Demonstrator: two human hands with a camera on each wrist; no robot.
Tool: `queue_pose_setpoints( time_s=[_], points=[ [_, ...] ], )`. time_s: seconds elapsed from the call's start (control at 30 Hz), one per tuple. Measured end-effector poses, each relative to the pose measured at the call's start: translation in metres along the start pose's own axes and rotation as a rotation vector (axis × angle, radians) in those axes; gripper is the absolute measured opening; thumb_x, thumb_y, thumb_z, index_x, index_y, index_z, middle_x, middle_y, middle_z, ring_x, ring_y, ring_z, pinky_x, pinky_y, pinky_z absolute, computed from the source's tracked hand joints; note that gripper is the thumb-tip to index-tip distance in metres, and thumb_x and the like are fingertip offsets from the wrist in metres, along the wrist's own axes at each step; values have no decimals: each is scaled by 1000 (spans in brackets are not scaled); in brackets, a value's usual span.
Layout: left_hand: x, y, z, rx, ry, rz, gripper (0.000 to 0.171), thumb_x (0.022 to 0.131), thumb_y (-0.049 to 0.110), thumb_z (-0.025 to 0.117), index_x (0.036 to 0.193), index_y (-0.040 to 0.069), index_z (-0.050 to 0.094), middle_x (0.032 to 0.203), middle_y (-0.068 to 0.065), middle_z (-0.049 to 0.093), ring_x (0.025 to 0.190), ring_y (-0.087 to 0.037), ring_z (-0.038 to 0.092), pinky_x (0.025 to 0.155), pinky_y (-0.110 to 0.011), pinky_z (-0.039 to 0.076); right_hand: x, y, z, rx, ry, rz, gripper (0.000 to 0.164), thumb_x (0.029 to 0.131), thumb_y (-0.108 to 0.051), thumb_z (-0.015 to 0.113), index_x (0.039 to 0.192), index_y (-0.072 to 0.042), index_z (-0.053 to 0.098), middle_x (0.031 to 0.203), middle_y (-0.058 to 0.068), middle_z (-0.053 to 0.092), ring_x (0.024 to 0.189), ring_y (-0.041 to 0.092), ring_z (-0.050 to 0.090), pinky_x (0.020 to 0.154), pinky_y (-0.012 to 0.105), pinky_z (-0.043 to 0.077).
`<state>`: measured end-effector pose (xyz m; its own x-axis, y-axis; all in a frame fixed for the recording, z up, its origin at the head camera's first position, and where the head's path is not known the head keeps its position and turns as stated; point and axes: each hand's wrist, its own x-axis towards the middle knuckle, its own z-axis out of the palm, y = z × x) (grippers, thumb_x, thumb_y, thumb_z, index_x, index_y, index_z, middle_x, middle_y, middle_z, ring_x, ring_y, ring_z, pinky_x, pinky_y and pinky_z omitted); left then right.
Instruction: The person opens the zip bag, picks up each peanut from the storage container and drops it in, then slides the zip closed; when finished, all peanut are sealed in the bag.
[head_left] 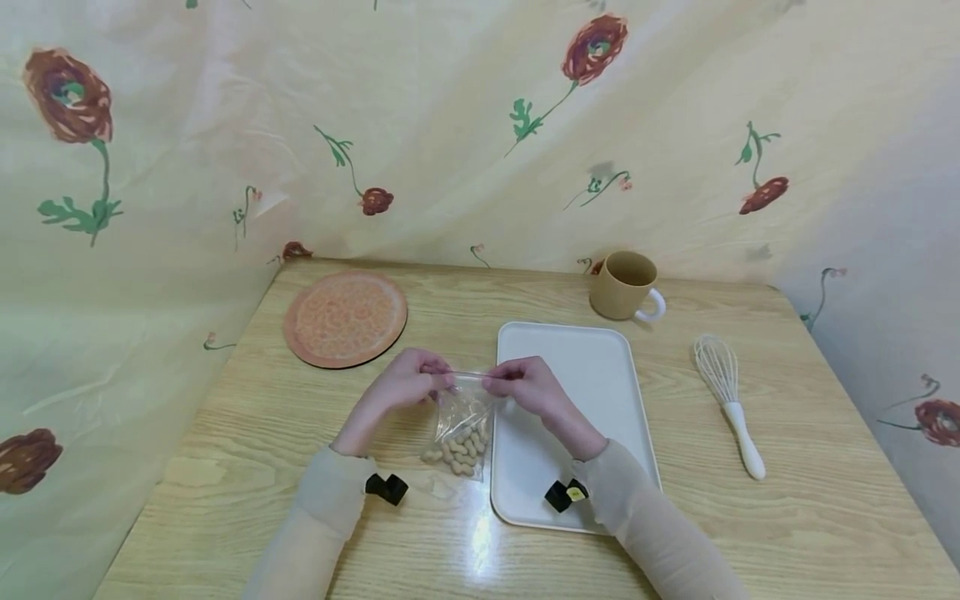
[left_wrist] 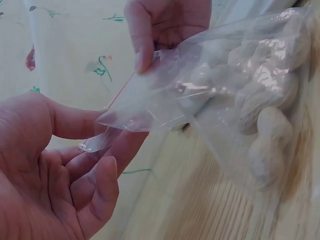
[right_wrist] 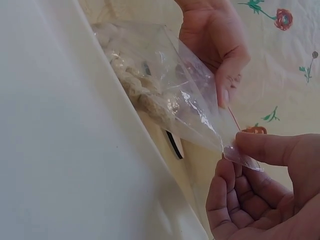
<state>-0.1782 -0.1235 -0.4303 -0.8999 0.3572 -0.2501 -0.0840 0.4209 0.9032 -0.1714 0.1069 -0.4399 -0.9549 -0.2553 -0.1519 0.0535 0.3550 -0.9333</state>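
A clear zip bag (head_left: 467, 408) with a red line along its top hangs between both hands, its lower part full of peanuts (head_left: 463, 450) in their shells. My left hand (head_left: 408, 379) pinches one top corner between thumb and fingers. At the opposite top corner, my right hand (head_left: 531, 387) pinches the plastic the same way. In the left wrist view, the peanuts (left_wrist: 272, 132) bunch at the bag's far end. The right wrist view shows the bag (right_wrist: 192, 102) stretched between the two hands, beside the white tray (right_wrist: 75, 150).
Under my right forearm lies the white tray (head_left: 585, 367). A round orange-brown mat (head_left: 345, 319) is at the back left. Behind the tray stands a tan mug (head_left: 622, 287) with a white handle. A white whisk (head_left: 731, 400) lies to the right on the wooden table (head_left: 420, 550).
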Motion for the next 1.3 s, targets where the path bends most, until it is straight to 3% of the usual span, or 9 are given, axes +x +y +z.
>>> queue_pose_setpoints(
  time_s=[0.5, 0.87, 1.1, 1.3],
  points=[
    [-1, -4, -17, 24, 11, -30, 20, 95, 10, 65, 109, -4, 67, 90, -8, 73, 76, -21, 69, 56, -30, 51, 3, 4, -7, -47, 47, 56, 14, 87, -10, 76, 92, 2, 76, 77, 0, 70, 72, 13, 57, 66, 29, 42],
    [-1, -7, -20, 22, 20, -22, 12, 97, 8, 62, 100, -3, 66, 86, -8, 71, 78, -26, 70, 52, -26, 42, 4, 6, -8, -55, 38, 51, 13, 88, -9, 74, 92, 2, 75, 75, 0, 69, 68, 13, 57, 62, 28, 43],
    [6, -6, -11, 133, 96, 13, 10, 96, 11, 66, 92, 3, 69, 80, -5, 70, 70, -22, 68, 59, -30, 51, 12, 4, -18, -118, 6, 27, 13, 89, -8, 74, 93, 4, 74, 77, 4, 69, 69, 14, 62, 63, 27, 49],
    [14, -12, -2, 263, 183, 43, 9, 95, 15, 69, 92, 7, 68, 83, -5, 65, 62, -19, 66, 58, -30, 50, 27, 15, -18, -117, 2, 43, 13, 88, -7, 74, 94, 6, 74, 77, 4, 70, 67, 11, 62, 65, 25, 53]
  ],
)
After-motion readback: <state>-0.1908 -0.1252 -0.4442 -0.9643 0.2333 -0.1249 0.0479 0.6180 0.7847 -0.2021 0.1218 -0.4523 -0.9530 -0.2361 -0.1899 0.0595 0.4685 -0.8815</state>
